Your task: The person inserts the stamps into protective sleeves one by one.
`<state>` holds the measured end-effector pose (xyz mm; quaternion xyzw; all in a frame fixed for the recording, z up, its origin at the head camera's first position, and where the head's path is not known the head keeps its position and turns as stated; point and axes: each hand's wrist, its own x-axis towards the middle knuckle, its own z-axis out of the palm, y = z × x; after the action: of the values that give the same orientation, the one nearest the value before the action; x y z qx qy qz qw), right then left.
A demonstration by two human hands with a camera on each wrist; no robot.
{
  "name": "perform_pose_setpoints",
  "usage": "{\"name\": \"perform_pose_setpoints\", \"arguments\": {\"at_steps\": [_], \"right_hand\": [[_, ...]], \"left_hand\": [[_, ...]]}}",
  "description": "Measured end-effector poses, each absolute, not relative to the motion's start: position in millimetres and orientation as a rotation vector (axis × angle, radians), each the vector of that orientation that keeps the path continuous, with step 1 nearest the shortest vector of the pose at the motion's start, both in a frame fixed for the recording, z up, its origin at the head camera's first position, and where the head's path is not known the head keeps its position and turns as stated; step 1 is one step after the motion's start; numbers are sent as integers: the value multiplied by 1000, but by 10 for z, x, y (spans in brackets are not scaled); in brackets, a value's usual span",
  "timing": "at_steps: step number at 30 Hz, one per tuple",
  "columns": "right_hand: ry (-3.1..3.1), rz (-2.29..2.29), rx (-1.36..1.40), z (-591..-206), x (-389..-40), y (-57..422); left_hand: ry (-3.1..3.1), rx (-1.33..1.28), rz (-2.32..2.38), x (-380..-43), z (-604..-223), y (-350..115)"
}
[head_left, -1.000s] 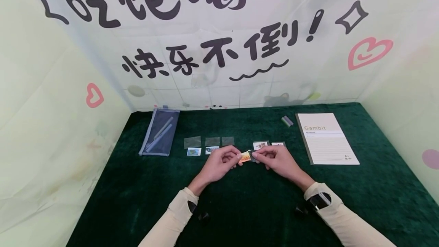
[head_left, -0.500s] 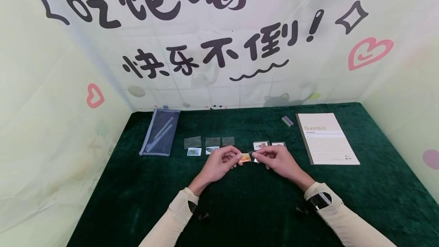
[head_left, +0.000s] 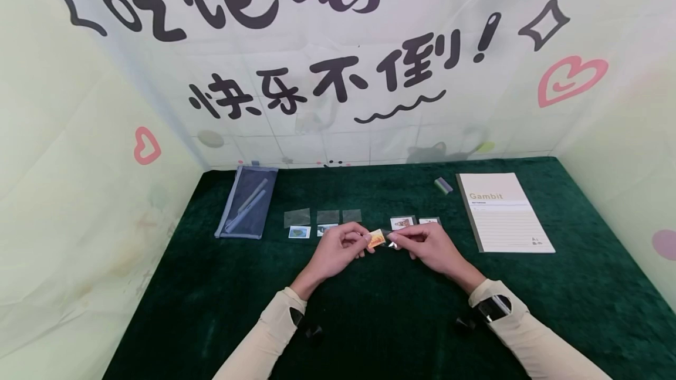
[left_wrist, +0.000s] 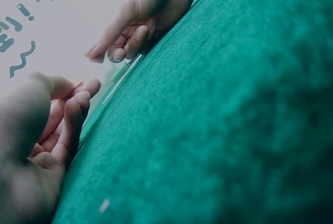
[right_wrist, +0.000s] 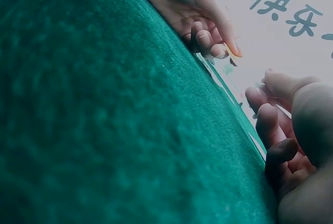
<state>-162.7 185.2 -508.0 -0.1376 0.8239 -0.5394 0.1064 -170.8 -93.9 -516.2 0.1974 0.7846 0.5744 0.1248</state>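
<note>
Between the desk's (head_left: 391,315) side edges, my left hand (head_left: 340,249) pinches an orange card (head_left: 377,238), my right hand (head_left: 432,247) a clear sleeve (head_left: 391,244) (glinting); probably I'm sleeving it, which calls for aligned edges.

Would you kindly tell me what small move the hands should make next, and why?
Probably the left hand should ease the orange stamp into the clear sleeve: the left hand pinches the stamp, the right hand holds the sleeve, and both are close together.

On your left you have a blue zip pouch (head_left: 256,216) with pens (head_left: 252,202); on your right, a notebook (head_left: 505,213) near a small block (head_left: 443,186).
</note>
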Motion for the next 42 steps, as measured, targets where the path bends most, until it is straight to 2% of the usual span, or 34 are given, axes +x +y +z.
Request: {"name": "perform_pose_setpoints", "arguments": {"at_steps": [42], "right_hand": [[2414,-1599,-395,-5073,-1634,1837]], "left_hand": [[2246,659,1642,-1730,-5177,-955]]}}
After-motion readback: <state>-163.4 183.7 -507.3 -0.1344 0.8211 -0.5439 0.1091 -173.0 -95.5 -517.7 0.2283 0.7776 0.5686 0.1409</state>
